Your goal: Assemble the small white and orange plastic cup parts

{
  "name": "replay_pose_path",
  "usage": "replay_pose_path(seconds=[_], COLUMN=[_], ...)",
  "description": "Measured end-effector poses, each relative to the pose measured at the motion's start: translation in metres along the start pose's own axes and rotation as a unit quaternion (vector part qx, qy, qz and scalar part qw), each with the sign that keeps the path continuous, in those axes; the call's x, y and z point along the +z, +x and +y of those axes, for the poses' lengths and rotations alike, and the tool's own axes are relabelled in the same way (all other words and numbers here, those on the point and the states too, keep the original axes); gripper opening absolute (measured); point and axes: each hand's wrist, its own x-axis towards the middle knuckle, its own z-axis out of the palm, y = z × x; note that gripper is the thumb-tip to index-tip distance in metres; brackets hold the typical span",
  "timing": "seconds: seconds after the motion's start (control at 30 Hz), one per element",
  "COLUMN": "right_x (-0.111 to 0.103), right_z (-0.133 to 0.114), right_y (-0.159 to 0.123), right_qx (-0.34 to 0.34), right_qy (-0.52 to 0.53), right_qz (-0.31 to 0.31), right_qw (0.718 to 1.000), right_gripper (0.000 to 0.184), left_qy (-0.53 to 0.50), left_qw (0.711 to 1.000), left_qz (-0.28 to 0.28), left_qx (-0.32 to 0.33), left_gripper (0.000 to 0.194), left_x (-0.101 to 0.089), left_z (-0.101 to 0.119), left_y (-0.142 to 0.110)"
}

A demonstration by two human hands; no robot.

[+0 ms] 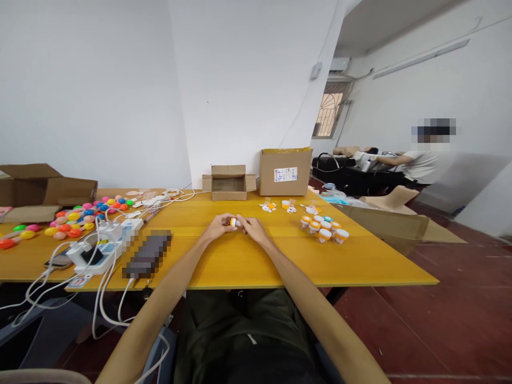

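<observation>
Above the middle of the yellow table [248,264], my left hand [218,226] is closed around a small jar [233,222] with a white and orange lid. The fingers of my right hand [252,229] are bent in against the same jar from the other side. Much of the jar is hidden by my fingers. To the right stands a group of several clear jars [325,234] with white, orange and teal lids. Behind them lie small piles of loose orange and white lid parts [268,207].
An open small carton [229,186] and a taped box [284,173] stand against the wall. On the left are colourful plastic eggs [74,217], a power strip [100,258] with tangled white cables and a dark phone [148,253]. Another person [426,160] sits far right.
</observation>
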Motion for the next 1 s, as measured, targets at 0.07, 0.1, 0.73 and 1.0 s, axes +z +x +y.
replay_pose_path(seconds=[0.07, 0.1, 0.73, 1.0], right_x=[0.0, 0.001, 0.005, 0.003], right_z=[0.001, 0.001, 0.01, 0.006], right_y=[0.0, 0.001, 0.003, 0.002], right_qx=[-0.003, -0.007, -0.031, -0.026], right_qy=[0.006, 0.01, 0.007, 0.01], right_qz=[0.002, 0.004, 0.003, -0.003], right_qw=[1.0, 1.0, 0.999, 1.0], right_gripper=[0.063, 0.063, 0.062, 0.059], left_qy=[-0.002, -0.003, -0.003, 0.008], left_qw=[1.0, 1.0, 0.999, 1.0], left_qz=[-0.007, -0.008, 0.024, 0.028], left_qx=[0.0, 0.001, -0.021, 0.001], left_gripper=[0.047, 0.05, 0.04, 0.045], left_x=[0.0, 0.0, 0.002, 0.002], left_z=[0.0, 0.0, -0.002, -0.001], left_y=[0.0, 0.0, 0.002, 0.001])
